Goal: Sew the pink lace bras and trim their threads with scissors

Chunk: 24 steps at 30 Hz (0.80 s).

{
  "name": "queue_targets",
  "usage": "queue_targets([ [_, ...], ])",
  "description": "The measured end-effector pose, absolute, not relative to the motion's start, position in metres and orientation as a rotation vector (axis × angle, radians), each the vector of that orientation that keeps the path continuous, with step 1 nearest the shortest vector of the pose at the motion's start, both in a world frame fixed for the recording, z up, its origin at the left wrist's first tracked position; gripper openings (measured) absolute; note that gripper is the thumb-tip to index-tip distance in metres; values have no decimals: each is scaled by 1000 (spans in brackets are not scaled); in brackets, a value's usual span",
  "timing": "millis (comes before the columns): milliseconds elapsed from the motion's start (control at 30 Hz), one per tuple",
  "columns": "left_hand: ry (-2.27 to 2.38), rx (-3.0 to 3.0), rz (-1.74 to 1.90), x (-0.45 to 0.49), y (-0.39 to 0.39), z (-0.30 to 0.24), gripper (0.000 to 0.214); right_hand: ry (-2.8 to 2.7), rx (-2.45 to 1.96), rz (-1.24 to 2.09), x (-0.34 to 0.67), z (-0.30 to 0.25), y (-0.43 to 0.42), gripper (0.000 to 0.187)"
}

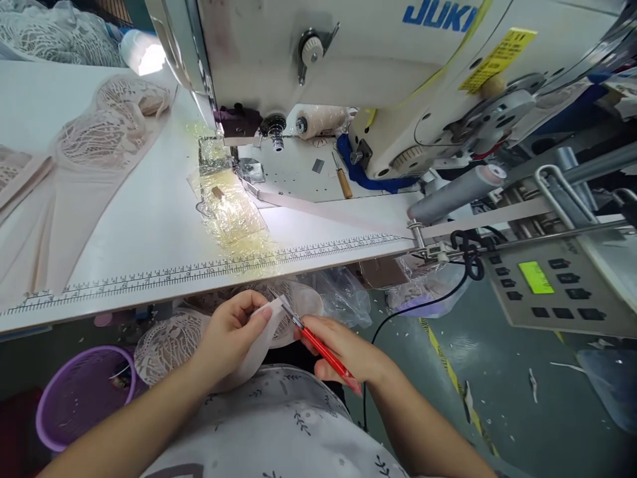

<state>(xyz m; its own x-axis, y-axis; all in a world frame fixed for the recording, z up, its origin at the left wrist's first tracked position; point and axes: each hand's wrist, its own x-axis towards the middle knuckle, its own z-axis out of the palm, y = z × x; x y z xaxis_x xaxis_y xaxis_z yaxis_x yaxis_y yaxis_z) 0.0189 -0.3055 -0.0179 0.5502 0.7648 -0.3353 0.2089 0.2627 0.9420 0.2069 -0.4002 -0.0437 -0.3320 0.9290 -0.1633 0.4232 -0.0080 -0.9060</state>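
Lower ctr of frame, just below the tabletop (149, 232) edge, L hand (233, 332) pinches the pale fabric (259, 346), prob. to steady it, w/ R hand (354, 346) gripping the red-handled tool (326, 352), tip angled in, likely for close control.
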Motion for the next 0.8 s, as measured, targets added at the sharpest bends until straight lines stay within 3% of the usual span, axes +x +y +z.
queue_targets([
  [367,958,1241,481,20,-304,-17,22,-1751,-1425,1386,203,-42,-400,73],
  [800,949,1321,476,19,-303,-18,21,-1633,-1412,1431,203,-46,-405,62],
])
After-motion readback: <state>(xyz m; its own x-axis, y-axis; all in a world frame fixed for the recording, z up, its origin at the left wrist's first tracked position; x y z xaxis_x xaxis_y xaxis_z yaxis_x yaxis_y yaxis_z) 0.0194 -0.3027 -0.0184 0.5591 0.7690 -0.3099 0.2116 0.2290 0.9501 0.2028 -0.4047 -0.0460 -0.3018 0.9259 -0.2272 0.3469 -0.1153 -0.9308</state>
